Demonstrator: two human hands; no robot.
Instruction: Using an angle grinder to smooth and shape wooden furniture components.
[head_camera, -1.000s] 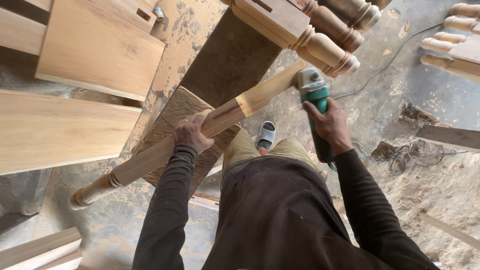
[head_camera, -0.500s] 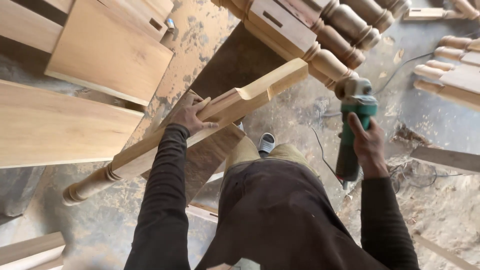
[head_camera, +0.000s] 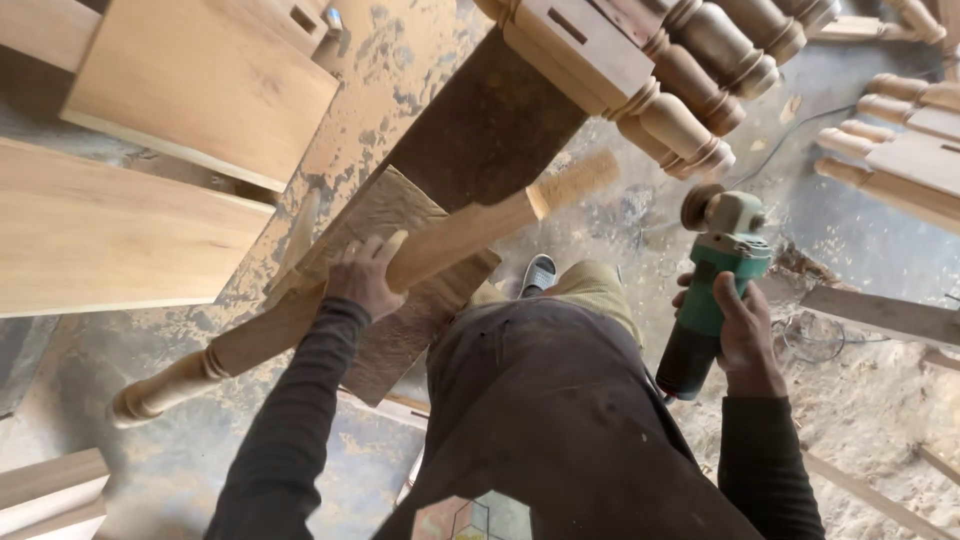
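Note:
My left hand (head_camera: 365, 275) grips a long turned wooden leg (head_camera: 460, 232) around its square middle section. The leg runs diagonally from its rounded foot at lower left to a sawn end at upper right, resting over a dark plank (head_camera: 480, 130) and a rough wooden block (head_camera: 400, 330). My right hand (head_camera: 745, 325) holds a green angle grinder (head_camera: 715, 285) by its body, disc end up, off to the right of the leg and clear of it.
Flat pale boards (head_camera: 110, 235) lie at left. More turned legs (head_camera: 650, 90) are stacked at top centre and at top right (head_camera: 900, 150). The dusty floor at right carries a cable (head_camera: 810, 335), wood strips and sawdust. My shoe (head_camera: 538, 272) shows below the leg.
My left hand has shifted the leg, its sawn end now lower and turned. The grinder has moved right and down, farther away from the leg's end.

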